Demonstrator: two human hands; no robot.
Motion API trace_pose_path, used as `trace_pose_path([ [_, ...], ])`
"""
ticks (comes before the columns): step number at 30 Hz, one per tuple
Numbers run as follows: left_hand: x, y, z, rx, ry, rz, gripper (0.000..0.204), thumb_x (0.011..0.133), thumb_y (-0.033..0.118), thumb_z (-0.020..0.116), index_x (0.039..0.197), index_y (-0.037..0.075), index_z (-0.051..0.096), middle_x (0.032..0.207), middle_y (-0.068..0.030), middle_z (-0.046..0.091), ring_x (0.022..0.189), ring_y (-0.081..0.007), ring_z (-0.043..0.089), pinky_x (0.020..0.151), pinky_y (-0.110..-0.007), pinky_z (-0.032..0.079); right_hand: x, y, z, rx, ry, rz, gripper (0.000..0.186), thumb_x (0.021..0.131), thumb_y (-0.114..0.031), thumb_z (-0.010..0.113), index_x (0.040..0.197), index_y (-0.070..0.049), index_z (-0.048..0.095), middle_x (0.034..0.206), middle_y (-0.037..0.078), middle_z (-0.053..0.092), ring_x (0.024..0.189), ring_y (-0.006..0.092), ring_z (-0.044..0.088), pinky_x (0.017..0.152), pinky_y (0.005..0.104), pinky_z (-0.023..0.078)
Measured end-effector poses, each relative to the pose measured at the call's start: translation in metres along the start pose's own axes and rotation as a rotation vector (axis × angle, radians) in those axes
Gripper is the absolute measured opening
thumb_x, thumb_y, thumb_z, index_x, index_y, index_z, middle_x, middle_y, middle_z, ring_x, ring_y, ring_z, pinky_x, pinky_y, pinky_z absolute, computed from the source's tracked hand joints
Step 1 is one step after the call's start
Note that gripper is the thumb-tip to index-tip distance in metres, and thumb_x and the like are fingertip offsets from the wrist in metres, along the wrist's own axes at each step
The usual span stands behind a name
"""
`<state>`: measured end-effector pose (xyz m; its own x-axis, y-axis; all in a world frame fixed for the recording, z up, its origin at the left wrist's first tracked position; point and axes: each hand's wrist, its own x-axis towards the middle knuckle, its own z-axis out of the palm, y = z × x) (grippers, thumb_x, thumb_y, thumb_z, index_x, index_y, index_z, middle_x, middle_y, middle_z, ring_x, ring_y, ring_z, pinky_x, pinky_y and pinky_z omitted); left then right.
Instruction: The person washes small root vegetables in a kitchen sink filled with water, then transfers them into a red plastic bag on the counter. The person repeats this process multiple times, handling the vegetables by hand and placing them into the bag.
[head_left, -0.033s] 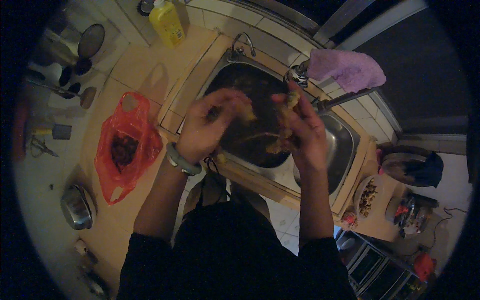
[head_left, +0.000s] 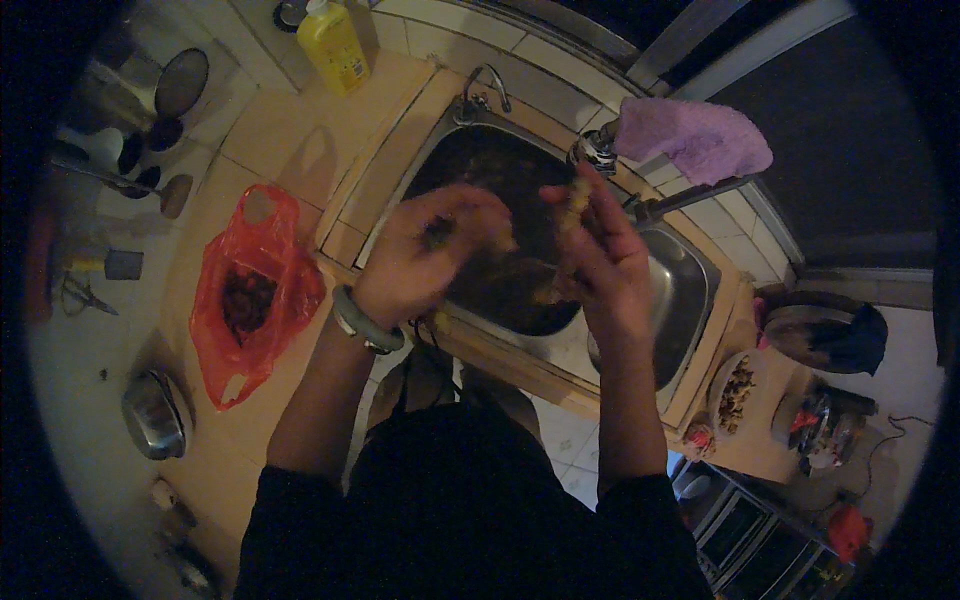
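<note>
Over the dark, murky large steel basin, my left hand is curled around something blurred, with a yellowish bit at its fingertips. A grey band circles that wrist. To its right, my right hand pinches a knobbly yellowish piece held upright between thumb and fingers. The two hands are apart. A smaller steel basin lies just beyond the right wrist. On the left counter, a red plastic bag holds dark brown pieces.
A curved faucet rises behind the sink, near a pink cloth. A yellow bottle stands back left. Utensils and a steel bowl are far left. At right are a dish of brown pieces and a dark pan.
My left hand has shifted very slightly right, its fingertips a little lower. My right hand has barely moved, and both look more blurred.
</note>
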<state>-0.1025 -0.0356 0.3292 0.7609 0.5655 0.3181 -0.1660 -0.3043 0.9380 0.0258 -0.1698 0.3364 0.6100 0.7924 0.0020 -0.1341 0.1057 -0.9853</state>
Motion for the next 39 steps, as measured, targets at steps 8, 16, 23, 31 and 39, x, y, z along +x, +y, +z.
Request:
trace_pose_path([
  [8, 0.001, -0.004, 0.009, 0.217, -0.208, -0.383, 0.029, 0.079, 0.030, 0.068, 0.092, 0.004, 0.064, 0.077, -0.0067, 0.063, 0.069, -0.0109, 0.059, 0.062, -0.028, 0.047, -0.002, 0.014, 0.007, -0.700, -0.111, -0.308, 0.075, 0.064, -0.011, 0.078, 0.130, -0.014, 0.044, 0.109, 0.006, 0.061, 0.086, 0.0153, 0.059, 0.070, 0.0274, 0.050],
  [16, 0.004, -0.019, 0.006, -0.206, -0.211, -0.346, 0.015, 0.089, 0.014, 0.055, 0.093, 0.002, 0.063, 0.084, -0.0010, 0.062, 0.074, -0.0075, 0.055, 0.067, -0.023, 0.046, 0.003, 0.007, -0.011, -0.212, -0.002, 0.138, 0.034, 0.083, -0.017, 0.064, 0.114, -0.006, 0.055, 0.091, 0.000, 0.059, 0.074, 0.0048, 0.051, 0.060, 0.0191, 0.042],
  [23, 0.002, -0.014, 0.004, 0.135, -0.328, -0.239, 0.015, 0.086, 0.012, 0.060, 0.097, 0.003, 0.061, 0.089, -0.0032, 0.062, 0.079, -0.0088, 0.057, 0.069, -0.024, 0.046, 0.008, 0.000, -0.024, -0.650, -0.424, 0.169, 0.017, 0.086, -0.021, 0.058, 0.091, -0.005, 0.063, 0.083, 0.012, 0.064, 0.068, 0.0192, 0.060, 0.060, 0.0318, 0.047],
  [31, -0.003, -0.019, 0.008, -0.083, -0.313, -0.038, 0.020, 0.080, 0.007, 0.064, 0.098, 0.002, 0.058, 0.103, -0.0110, 0.056, 0.093, -0.0164, 0.056, 0.079, -0.028, 0.045, 0.014, 0.014, -0.041, -0.493, -0.417, 0.229, 0.019, 0.089, -0.019, 0.054, 0.085, -0.002, 0.062, 0.076, 0.006, 0.062, 0.067, 0.0127, 0.058, 0.062, 0.0290, 0.048],
  [39, -0.002, -0.008, 0.006, 0.374, -0.247, 0.170, 0.026, 0.071, 0.017, 0.072, 0.091, 0.006, 0.062, 0.093, -0.0082, 0.058, 0.075, -0.0255, 0.061, 0.062, -0.032, 0.049, -0.003, -0.002, -0.025, -0.335, -0.159, 0.125, 0.011, 0.085, -0.015, 0.060, 0.087, -0.004, 0.063, 0.079, 0.001, 0.061, 0.070, 0.0067, 0.055, 0.064, 0.0234, 0.045],
])
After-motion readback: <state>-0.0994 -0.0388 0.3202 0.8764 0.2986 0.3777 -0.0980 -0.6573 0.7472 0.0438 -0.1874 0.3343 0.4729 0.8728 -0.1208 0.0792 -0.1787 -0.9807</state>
